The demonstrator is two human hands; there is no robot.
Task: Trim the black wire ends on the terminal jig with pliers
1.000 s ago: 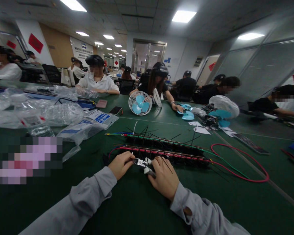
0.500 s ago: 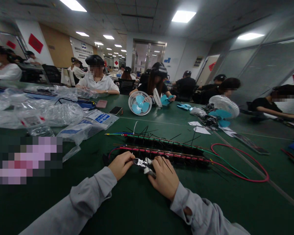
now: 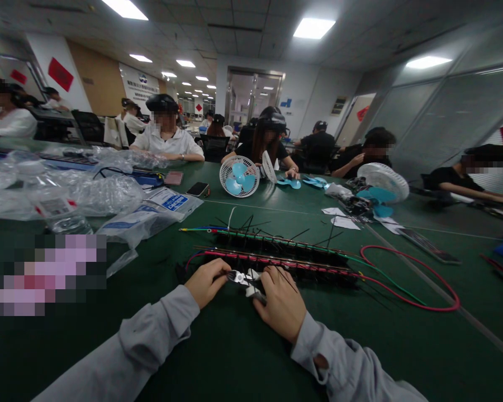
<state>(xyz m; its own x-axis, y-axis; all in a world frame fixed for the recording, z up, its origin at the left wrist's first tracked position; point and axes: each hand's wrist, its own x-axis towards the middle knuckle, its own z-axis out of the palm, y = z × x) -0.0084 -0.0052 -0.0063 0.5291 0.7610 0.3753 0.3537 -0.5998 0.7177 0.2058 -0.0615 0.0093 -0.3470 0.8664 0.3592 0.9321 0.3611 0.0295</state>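
Observation:
My right hand [image 3: 281, 301] is closed around the pale handles of a pair of cutting pliers [image 3: 240, 277], whose head points left. At the head of the pliers, the fingers of my left hand [image 3: 207, 282] are pinched together; what lies between them is hidden. Just beyond both hands lies a long black wire harness [image 3: 318, 272] with a red wire along its top and black ties sticking out. Behind it runs a second black bundle [image 3: 272, 241] with a green wire. A thin dark strand crosses the back of my right hand.
Clear plastic bags [image 3: 84, 192] and a printed bag [image 3: 159, 209] lie to the left. A phone [image 3: 198, 189], a small fan [image 3: 240, 176] and blue fan blades [image 3: 315, 182] are across the table. A red wire loop [image 3: 452, 287] spreads right. Several people sit around.
My hands and the pliers hold still. Across the table, a person has lowered a blue fan blade onto the surface. Another person at the right has raised their head and a hand.

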